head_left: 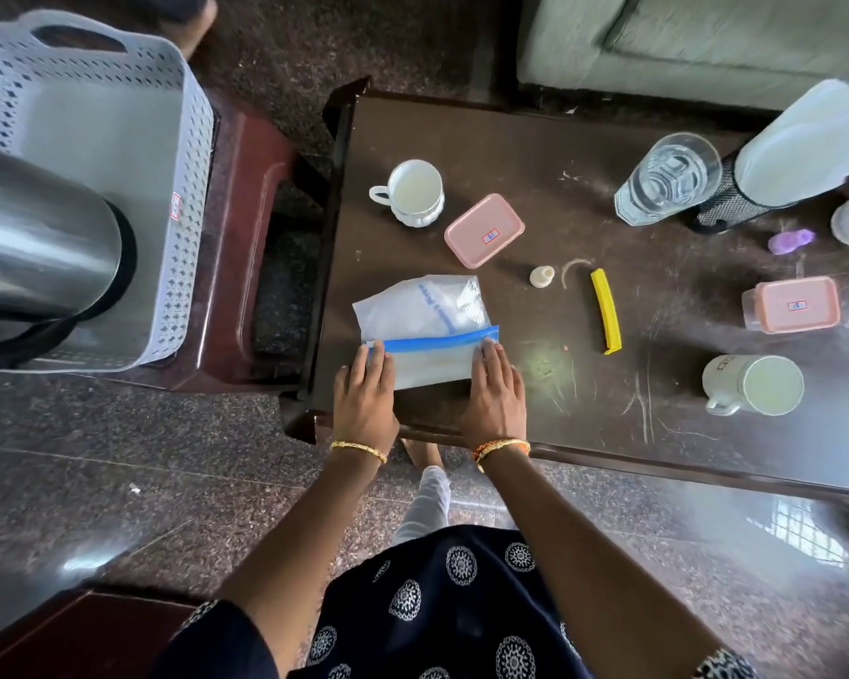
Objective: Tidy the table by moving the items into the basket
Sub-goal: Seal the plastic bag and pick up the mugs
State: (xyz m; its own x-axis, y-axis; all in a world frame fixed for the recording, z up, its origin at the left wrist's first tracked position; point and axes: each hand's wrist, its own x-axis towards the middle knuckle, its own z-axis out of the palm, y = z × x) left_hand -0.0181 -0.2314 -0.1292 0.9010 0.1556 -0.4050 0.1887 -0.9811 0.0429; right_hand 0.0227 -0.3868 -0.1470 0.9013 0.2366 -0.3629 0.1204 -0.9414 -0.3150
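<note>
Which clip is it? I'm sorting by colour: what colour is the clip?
Yellow; the clip shows in the head view.

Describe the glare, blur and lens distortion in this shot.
Head view: wide-angle bending bows the table edge and stretches the corners; glare patches shine on the polished floor and the tabletop near the right hand; the steel kettle at the left looms large and soft; both hands and the zip bag are sharp.

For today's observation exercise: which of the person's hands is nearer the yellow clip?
Right. The right hand rests on the plastic bag's end nearest the yellow clip; the left hand rests on the far end.
</note>
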